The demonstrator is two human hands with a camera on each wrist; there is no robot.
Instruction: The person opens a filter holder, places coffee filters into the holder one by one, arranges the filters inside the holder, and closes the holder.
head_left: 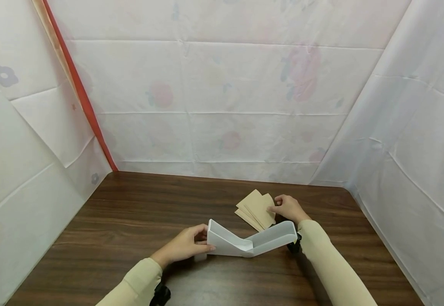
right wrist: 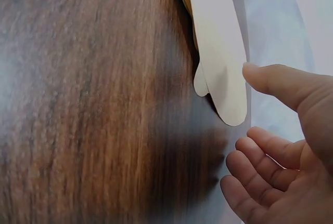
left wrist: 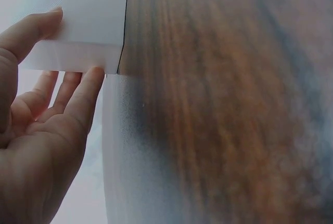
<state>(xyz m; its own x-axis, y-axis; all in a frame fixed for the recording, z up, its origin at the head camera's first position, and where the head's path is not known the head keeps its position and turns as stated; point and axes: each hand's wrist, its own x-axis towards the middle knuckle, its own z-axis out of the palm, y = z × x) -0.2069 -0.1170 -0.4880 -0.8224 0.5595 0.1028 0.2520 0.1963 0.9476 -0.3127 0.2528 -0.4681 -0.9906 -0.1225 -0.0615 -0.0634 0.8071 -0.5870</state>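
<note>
A white V-shaped holder (head_left: 231, 245) with raised rims stands on the dark wooden table. At its left end my left hand (head_left: 185, 244) pinches it, thumb on the near face and fingers at the end; the left wrist view shows this grip on the white holder (left wrist: 88, 21) close up. Behind the holder, several flat beige papers, like coffee filters (head_left: 258, 208), lie fanned out and overlapping. My right hand (head_left: 290, 207) is at their right edge. In the right wrist view, its thumb (right wrist: 260, 76) is beside the rounded paper end (right wrist: 226, 94), while the other fingers hang loosely bent, holding nothing.
The wooden table (head_left: 137, 204) reaches back to a pale patterned cloth (head_left: 225, 140). More cloth hangs on the left and right sides. A red strip (head_left: 80, 91) runs down the left back corner.
</note>
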